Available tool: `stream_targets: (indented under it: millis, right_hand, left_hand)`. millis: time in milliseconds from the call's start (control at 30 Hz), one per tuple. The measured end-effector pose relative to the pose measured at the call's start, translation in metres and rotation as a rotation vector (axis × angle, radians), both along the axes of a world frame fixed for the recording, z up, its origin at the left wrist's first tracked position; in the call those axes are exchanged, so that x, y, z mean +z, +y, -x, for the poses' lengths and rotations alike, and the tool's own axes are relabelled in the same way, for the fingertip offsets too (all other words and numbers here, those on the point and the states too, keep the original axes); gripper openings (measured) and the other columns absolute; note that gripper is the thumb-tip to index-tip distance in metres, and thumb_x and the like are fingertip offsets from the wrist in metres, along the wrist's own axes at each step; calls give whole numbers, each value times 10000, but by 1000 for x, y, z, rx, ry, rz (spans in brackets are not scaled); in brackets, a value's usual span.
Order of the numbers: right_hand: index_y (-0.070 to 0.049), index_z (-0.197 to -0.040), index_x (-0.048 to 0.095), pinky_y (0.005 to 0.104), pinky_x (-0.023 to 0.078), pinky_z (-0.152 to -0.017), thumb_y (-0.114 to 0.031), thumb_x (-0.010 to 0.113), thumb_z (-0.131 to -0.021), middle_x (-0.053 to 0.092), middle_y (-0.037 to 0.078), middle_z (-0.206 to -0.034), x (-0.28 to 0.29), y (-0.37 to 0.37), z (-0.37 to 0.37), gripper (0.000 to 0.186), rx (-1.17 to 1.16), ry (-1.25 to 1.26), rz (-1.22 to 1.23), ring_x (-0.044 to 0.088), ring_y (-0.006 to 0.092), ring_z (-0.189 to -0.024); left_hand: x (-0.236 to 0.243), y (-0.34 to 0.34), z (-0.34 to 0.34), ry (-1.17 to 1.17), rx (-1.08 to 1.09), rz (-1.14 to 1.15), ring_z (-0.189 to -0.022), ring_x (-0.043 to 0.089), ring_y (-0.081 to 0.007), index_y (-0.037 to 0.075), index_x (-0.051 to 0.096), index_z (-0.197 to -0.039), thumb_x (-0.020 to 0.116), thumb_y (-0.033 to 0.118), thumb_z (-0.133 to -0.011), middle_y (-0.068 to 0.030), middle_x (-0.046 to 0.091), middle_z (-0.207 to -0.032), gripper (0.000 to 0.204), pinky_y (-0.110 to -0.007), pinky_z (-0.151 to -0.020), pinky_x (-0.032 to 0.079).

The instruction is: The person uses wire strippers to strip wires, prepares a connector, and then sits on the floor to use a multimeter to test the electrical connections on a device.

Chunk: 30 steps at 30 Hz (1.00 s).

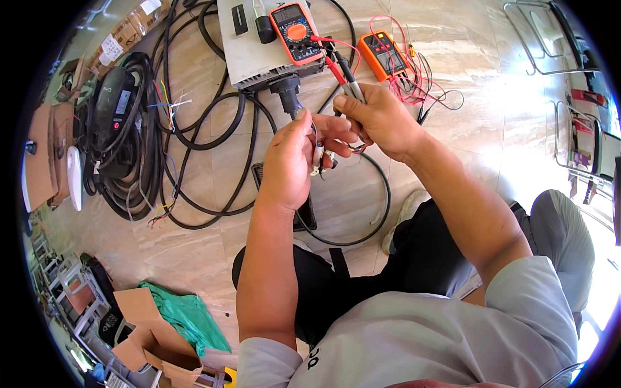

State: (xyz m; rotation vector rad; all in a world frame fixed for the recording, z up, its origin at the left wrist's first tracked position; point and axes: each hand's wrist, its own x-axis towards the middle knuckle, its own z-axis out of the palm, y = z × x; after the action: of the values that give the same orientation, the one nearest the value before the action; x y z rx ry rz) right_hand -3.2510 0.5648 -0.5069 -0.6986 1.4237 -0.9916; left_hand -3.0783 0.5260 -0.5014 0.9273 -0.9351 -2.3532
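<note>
My right hand is closed around two test probes, one red and one black, held side by side. Close beside it, my left hand has its fingers curled around a cable end with thin wires and small light-coloured parts; the fingers hide some of it. An orange multimeter with a round dial lies on a pale grey metal box, its red lead running toward the probes. Just beyond my left hand, a black connector sticks out of the box's near side.
A second orange meter with tangled red and black leads lies on the floor at right. Black cables loop across the tiles. At left are a coiled charger unit and cardboard boxes. An open carton and green bag lie lower left.
</note>
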Motion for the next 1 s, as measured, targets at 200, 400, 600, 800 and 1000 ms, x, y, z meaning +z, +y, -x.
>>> stream_targets:
  millis: [200, 400, 600, 800, 1000]
  right_hand:
    - [1, -830, 572, 246, 333, -443, -264, 603, -909, 546, 21, -595, 4, -2, 6, 278, 11, 45, 10, 435, 62, -501]
    - [-36, -800, 529, 221, 320, -396, -329, 589, -933, 488, -3, -528, 8, -3, 6, 328, 30, 107, 43, 390, 47, -430]
    - [7, -827, 564, 239, 348, -436, -268, 595, -914, 540, 18, -587, 13, -1, 8, 290, 52, 43, 62, 441, 64, -491]
    - [9, -824, 587, 260, 382, -486, -265, 597, -907, 560, 25, -599, 13, -2, 3, 286, 81, 63, 28, 488, 84, -534]
    - [8, -821, 597, 267, 381, -489, -295, 597, -900, 555, 34, -572, 14, -3, -1, 313, 117, 169, -8, 489, 94, -518]
  left_hand:
    - [-12, -1, 2, 60, 62, 138, -886, 553, -206, -6, 608, -895, 332, 339, -1000, -166, 636, -1025, 454, -338, -816, 408]
    - [-18, -3, -2, 36, 156, 136, -933, 536, -213, 1, 596, -869, 347, 332, -1007, -161, 588, -1114, 436, -379, -875, 389]
    - [-13, -4, 2, 11, 137, 177, -876, 552, -209, -8, 603, -885, 356, 316, -1009, -123, 610, -976, 426, -363, -871, 394]
    - [-9, -1, 3, -58, -24, 239, -675, 447, -90, 16, 652, -876, 434, 325, -988, -20, 584, -768, 395, -242, -641, 374]
    - [-10, 2, 3, -90, -6, 148, -640, 412, -73, 19, 635, -843, 440, 322, -992, 4, 504, -696, 390, -209, -584, 351]
